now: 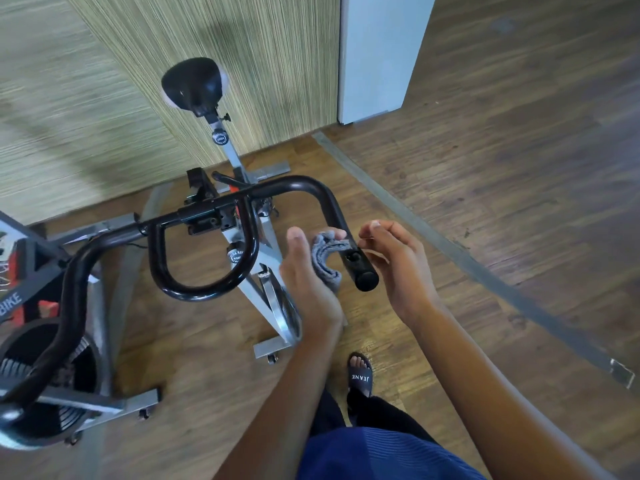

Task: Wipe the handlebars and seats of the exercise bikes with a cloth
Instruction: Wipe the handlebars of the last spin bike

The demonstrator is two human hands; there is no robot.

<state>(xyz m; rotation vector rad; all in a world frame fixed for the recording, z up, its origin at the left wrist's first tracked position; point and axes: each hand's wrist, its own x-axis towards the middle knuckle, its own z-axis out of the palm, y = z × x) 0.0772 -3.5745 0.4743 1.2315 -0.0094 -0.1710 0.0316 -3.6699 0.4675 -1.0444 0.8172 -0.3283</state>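
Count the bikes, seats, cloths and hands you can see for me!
Exercise bikes: 2, the middle bike and the left bike
Seats: 1, the black seat
Cloths: 1, the grey cloth
Hands: 2, the left hand and the right hand
Total: 6

The left grip (313,282) holds a folded grey cloth (327,259) against the handlebar (294,181) end; the right grip (398,268) hovers just beside that end, fingers loosely curled; the black seat (194,81) stands beyond the handlebar.
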